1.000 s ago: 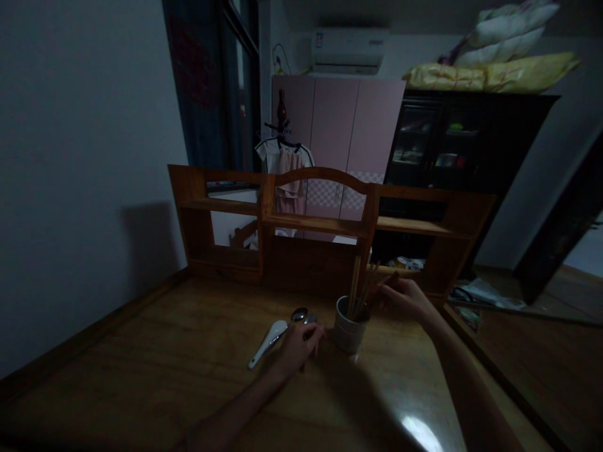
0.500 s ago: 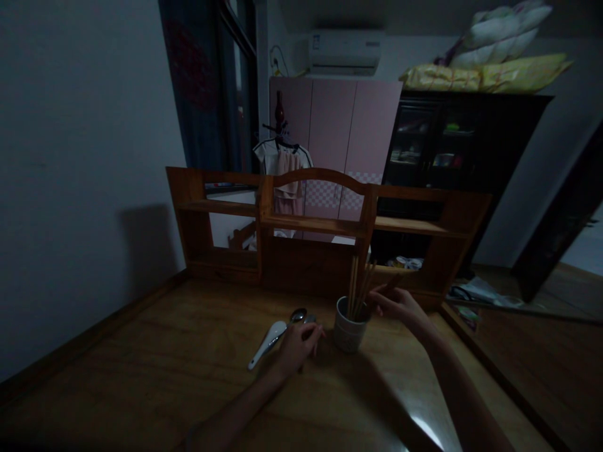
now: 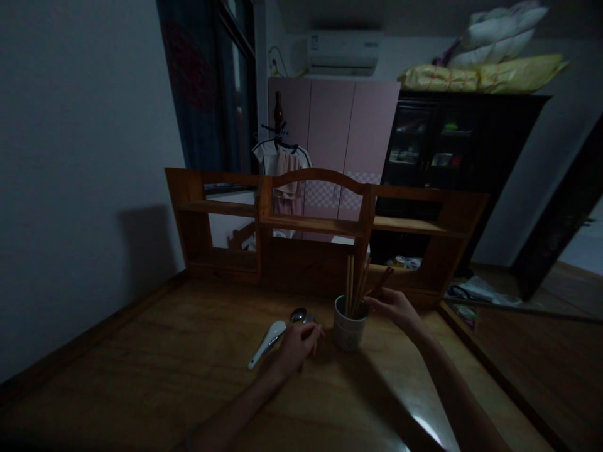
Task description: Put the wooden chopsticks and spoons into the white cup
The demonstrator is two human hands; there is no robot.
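A white cup stands on the wooden desk with several wooden chopsticks upright in it. My right hand is at the cup's right rim, fingers pinched on a chopstick that leans out to the right. My left hand rests on the desk just left of the cup, fingers curled over the handle of a metal spoon. A white ceramic spoon lies beside that hand, on its left.
A low wooden shelf unit runs along the desk's far edge. The grey wall closes the left side. Beyond are a pink wardrobe, a dark cabinet and floor clutter to the right. The room is dim.
My right hand has dropped closer to the cup's rim, bringing the leaning chopstick down into the cup. My left hand has stayed by the spoons.
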